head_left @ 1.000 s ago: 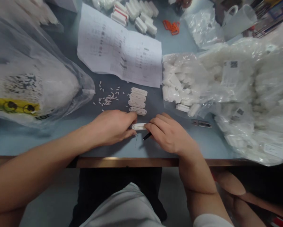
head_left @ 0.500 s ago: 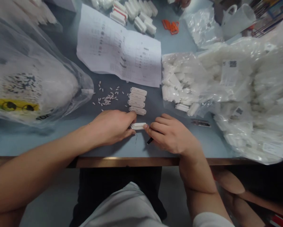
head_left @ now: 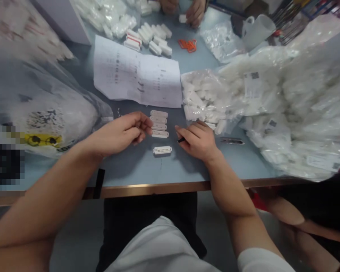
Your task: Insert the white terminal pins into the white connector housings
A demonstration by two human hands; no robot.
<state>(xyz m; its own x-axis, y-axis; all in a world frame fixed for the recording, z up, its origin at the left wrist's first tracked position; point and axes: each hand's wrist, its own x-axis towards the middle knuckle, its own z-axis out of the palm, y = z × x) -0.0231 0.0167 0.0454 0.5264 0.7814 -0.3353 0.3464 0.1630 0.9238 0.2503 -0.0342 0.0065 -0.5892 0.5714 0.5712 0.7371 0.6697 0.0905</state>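
Observation:
A white connector block [head_left: 162, 150] lies alone on the blue table, near the front edge, with neither hand touching it. My left hand [head_left: 121, 133] hovers to its upper left with fingers curled loosely, just beside a short stack of similar white blocks [head_left: 159, 123]. My right hand [head_left: 197, 139] rests to the right of the block, fingers closed round a thin black tool [head_left: 181, 140] whose tip pokes out at the left.
A printed sheet [head_left: 137, 75] lies behind the stack. Large clear bags of white parts [head_left: 272, 94] crowd the right; another bag [head_left: 42, 113] fills the left. Pliers [head_left: 232, 141] lie right of my hand. Another person's hands [head_left: 183, 9] work at the far edge, near orange clips [head_left: 187, 45].
Both hands let go of the white block and drew away from it, the left up toward the stack, the right to the right. The camera tilted up, showing more of the far table.

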